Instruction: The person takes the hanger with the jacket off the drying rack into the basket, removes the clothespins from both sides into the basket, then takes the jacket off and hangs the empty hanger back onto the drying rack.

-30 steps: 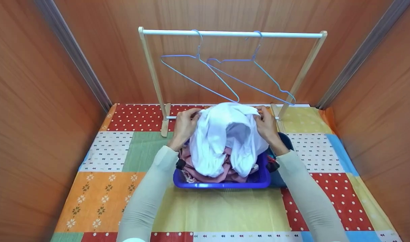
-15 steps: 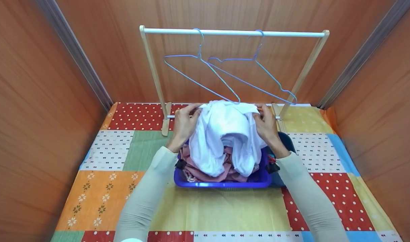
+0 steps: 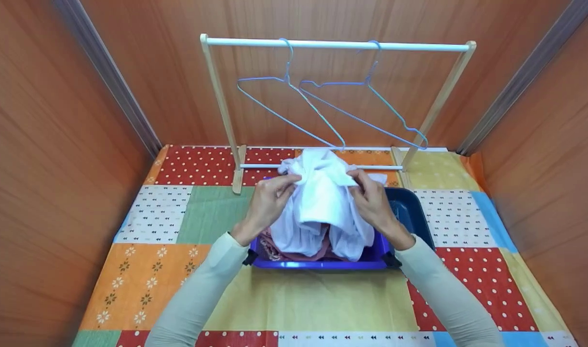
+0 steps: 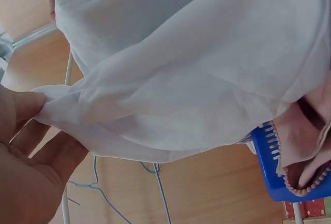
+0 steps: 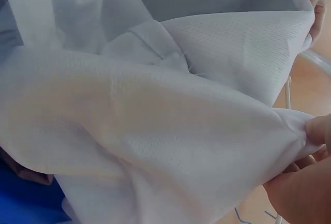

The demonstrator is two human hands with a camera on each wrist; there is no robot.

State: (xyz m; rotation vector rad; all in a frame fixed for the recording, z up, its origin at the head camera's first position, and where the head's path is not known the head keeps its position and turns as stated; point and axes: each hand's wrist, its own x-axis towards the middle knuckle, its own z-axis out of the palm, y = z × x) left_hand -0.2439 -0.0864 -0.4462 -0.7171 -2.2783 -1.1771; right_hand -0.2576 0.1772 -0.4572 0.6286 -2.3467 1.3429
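A white garment (image 3: 325, 200) of thin cloth hangs in folds between my hands, its lower part draping over the purple-blue basket (image 3: 318, 265). My left hand (image 3: 269, 201) pinches one upper edge between thumb and fingers, and the left wrist view shows the cloth (image 4: 170, 84) drawn out from that pinch. At the opposite edge my right hand (image 3: 373, 202) holds the cloth (image 5: 155, 125) with thumb and fingertips. Pink clothing (image 4: 300, 136) with beaded trim lies in the basket, mostly hidden under the white cloth.
Behind the basket stands a clothes rack (image 3: 332, 44) with a left hanger (image 3: 287, 72) and a right hanger (image 3: 371, 74) on its bar. A dark blue basket (image 3: 409, 209) sits at the right. Wooden panels (image 3: 58, 193) enclose the patchwork cloth (image 3: 144, 284).
Both hands have moved inward and slightly down, closer together, bringing the white garment's edges nearer each other. More of the dark basket and the rack's lower bar now shows.
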